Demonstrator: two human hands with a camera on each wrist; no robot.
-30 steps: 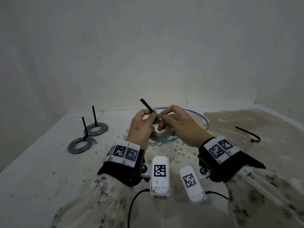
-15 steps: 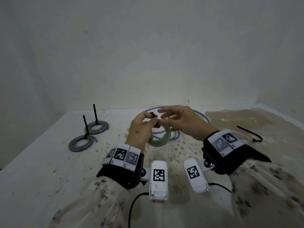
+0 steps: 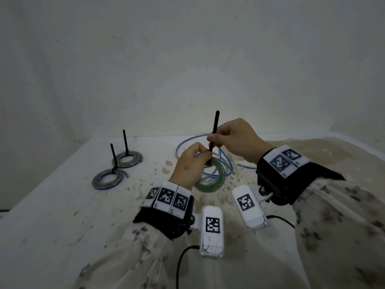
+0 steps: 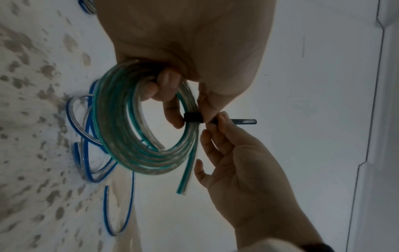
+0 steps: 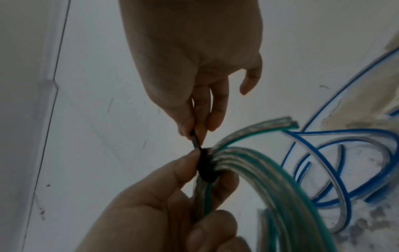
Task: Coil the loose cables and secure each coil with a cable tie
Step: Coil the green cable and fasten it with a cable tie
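Behind left hand (image 3: 188,165), coil (image 3: 214,180) (half-hidden).

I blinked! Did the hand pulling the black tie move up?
Yes. The right hand rose and now pinches the black tie upright, higher against the wall's bottom edge than before.

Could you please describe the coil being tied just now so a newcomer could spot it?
Above the stained white table, between both hands, hangs the green-striped clear cable coil. Unlike the two tied grey, blue-edged coils lying farther left, it is held up.

head view looks down; both wrist views, close, share green coil (image 4: 146,129).
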